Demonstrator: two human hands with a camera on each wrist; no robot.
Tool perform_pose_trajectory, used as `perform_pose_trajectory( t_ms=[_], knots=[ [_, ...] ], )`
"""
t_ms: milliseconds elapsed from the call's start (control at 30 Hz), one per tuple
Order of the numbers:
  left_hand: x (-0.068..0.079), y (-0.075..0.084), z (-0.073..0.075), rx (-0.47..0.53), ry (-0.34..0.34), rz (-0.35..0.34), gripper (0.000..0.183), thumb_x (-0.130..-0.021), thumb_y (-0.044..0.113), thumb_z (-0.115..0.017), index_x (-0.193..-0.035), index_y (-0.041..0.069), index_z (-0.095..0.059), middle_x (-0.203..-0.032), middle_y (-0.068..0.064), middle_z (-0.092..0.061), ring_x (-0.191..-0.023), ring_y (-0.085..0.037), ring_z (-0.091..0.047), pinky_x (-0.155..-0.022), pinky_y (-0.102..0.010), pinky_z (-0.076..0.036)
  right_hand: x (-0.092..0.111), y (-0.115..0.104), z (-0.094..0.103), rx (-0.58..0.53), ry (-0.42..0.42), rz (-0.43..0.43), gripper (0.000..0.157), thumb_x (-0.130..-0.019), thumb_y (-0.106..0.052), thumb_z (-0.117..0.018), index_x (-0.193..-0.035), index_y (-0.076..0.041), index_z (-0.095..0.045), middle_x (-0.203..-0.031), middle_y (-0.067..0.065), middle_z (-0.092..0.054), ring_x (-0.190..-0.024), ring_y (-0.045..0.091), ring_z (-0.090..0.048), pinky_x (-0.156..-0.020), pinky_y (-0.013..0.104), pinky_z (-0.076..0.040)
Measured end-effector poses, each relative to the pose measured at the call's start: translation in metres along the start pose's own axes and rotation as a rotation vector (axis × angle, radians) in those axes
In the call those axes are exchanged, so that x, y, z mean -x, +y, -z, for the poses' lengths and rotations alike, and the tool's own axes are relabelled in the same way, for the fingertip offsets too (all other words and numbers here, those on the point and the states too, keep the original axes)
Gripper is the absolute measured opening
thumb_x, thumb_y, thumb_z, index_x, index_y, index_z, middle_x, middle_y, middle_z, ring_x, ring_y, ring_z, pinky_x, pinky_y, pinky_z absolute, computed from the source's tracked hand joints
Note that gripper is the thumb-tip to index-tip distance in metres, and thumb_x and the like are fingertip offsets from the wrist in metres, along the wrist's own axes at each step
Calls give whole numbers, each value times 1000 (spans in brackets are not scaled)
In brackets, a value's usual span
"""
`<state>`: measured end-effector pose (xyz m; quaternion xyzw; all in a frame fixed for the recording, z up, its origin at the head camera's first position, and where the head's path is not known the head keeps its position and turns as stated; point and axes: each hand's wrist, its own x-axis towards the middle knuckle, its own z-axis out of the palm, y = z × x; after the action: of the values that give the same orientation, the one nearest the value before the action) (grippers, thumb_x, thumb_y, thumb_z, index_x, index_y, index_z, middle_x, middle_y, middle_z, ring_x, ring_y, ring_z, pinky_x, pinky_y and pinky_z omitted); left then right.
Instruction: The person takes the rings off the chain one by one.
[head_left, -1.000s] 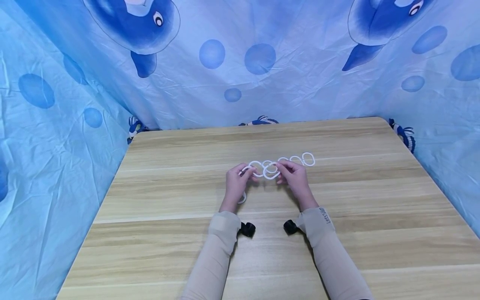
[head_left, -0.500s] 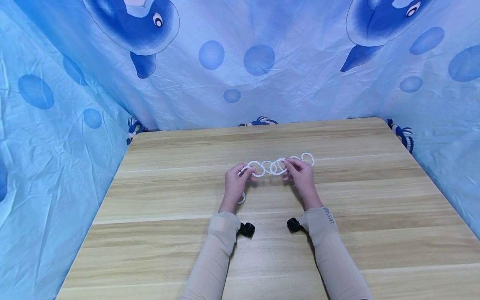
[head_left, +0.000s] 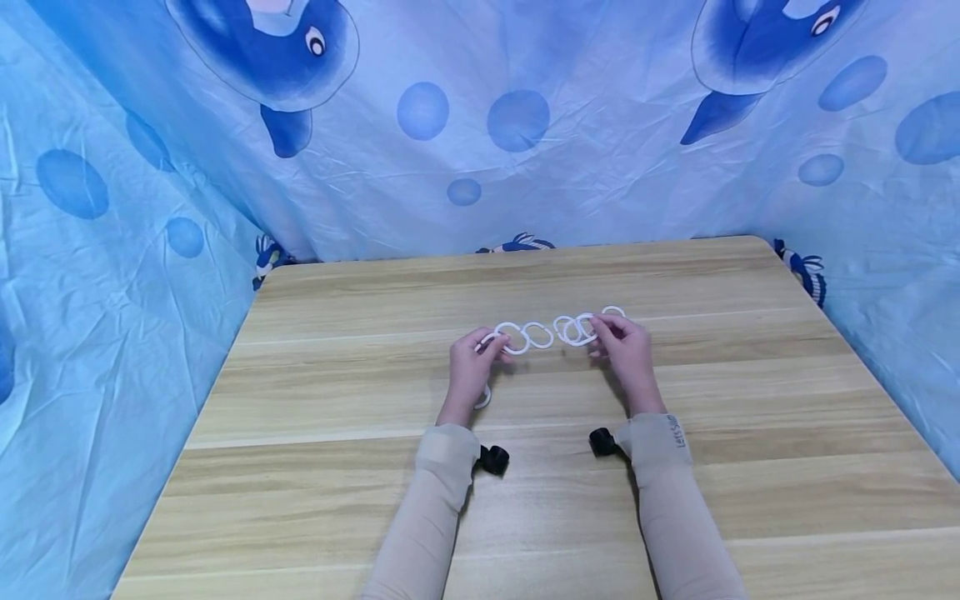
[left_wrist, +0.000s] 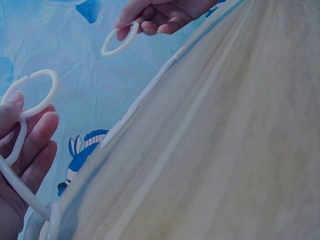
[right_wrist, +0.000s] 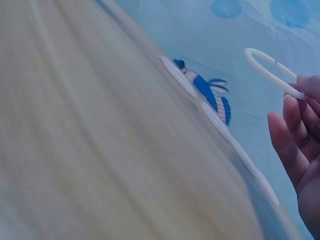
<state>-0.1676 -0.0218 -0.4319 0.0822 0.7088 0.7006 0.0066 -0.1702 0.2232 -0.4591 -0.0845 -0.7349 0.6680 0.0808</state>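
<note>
My left hand (head_left: 471, 371) pinches a short chain of white split plastic rings. Its top ring (left_wrist: 55, 85) stands up past the thumb with the small slit uppermost, and the linked rings (left_wrist: 30, 195) run down across the palm and hang below it. My right hand (head_left: 628, 354) pinches a single split ring (right_wrist: 272, 76) by one side between thumb and fingers, its slit showing. That ring is held above the table, apart from the chain. In the head view it overlaps loose rings lying behind it.
Several loose white rings (right_wrist: 216, 121) lie flat in a row on the wooden table (head_left: 360, 483). A blue patterned curtain (head_left: 480, 125) rises behind the table and along both sides. Each wrist carries a small black camera (head_left: 495, 460).
My right hand has moved to the right with its ring, passing over the row of loose rings and away from the left hand. The left hand and its chain have stayed almost still.
</note>
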Motion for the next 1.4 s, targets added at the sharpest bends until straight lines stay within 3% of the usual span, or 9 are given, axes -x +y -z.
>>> perform_pose_trajectory(
  t_ms=[300, 567, 867, 1167, 1400],
  knots=[
    [0, -1, 0, 3, 3, 6, 18, -91, 2, -64, -97, -15, -65, -96, -39, -65, -82, -56, -63, -81, -52, -58, -3, 0, 21, 25, 76, -25, 36, -94, -19, -64, -119, 7, -61, -84, -1, -61, -64, 2, -58, -58, 17, -58],
    [1, -3, -1, 3, 8, -34, 21, -91, 2, -64, -93, -18, -63, -92, -38, -66, -78, -57, -63, -77, -51, -59, -4, 0, 33, 86, 107, -26, 39, -94, -24, -64, -118, 6, -62, -80, -4, -61, -66, 2, -58, -59, 19, -59],
    [0, -3, 0, -7, 1, -13, 22, -92, 3, -63, -96, -18, -63, -94, -36, -67, -80, -55, -64, -80, -51, -58, -5, 3, 46, 128, 130, -76, 40, -95, -25, -62, -121, 5, -62, -82, -2, -60, -63, 1, -57, -55, 19, -58],
    [-11, -28, -1, -19, 3, -25, 27, -92, 9, -64, -98, -17, -63, -95, -35, -67, -79, -53, -65, -78, -49, -59, -5, 2, 51, 193, 121, -106, 38, -97, -25, -59, -120, 5, -62, -75, -8, -58, -57, 0, -58, -56, 19, -59],
    [-11, -31, -2, -39, 27, -59, 23, -91, 10, -66, -93, -12, -66, -89, -30, -70, -73, -46, -68, -72, -38, -62, -6, 3, 55, 260, 102, -121, 37, -98, -24, -58, -120, 5, -61, -74, -10, -57, -58, -1, -57, -56, 19, -58]
  ],
)
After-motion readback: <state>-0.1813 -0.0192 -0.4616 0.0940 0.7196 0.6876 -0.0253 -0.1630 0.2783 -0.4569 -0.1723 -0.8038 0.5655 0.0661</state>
